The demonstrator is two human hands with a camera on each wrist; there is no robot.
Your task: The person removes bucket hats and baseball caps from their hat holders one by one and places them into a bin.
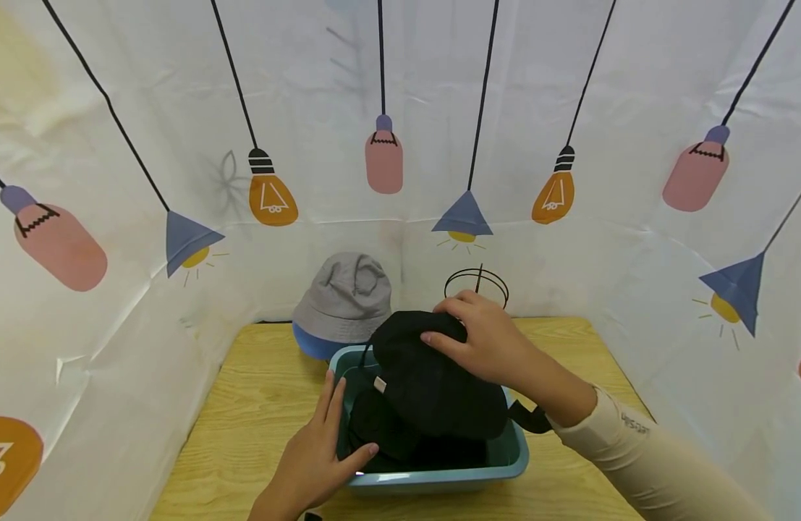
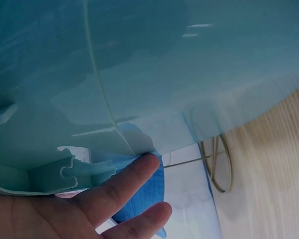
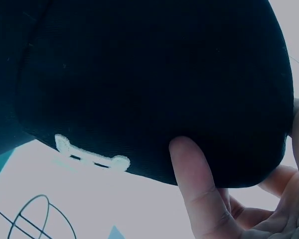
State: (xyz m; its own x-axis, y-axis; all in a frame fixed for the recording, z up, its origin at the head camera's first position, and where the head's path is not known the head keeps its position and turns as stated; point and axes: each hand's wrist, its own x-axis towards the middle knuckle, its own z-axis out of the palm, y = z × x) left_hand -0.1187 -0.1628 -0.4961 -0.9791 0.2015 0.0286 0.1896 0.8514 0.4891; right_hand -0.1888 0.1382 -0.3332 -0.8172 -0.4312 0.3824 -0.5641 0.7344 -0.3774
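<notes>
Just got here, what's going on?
A person's right grip holds a black hat over a blue-green tub, with more dark fabric below it in the tub. The left grip rests against the tub's left side, fingers straight. Behind the tub are a gray bucket hat and a wire stand.

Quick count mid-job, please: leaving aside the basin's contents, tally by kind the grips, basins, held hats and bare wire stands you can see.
Grips: 2 (left grip, right grip)
Basins: 1 (blue-green basin)
Held hats: 1 (black hat)
Bare wire stands: 1 (wire stand)
Total: 5
</notes>
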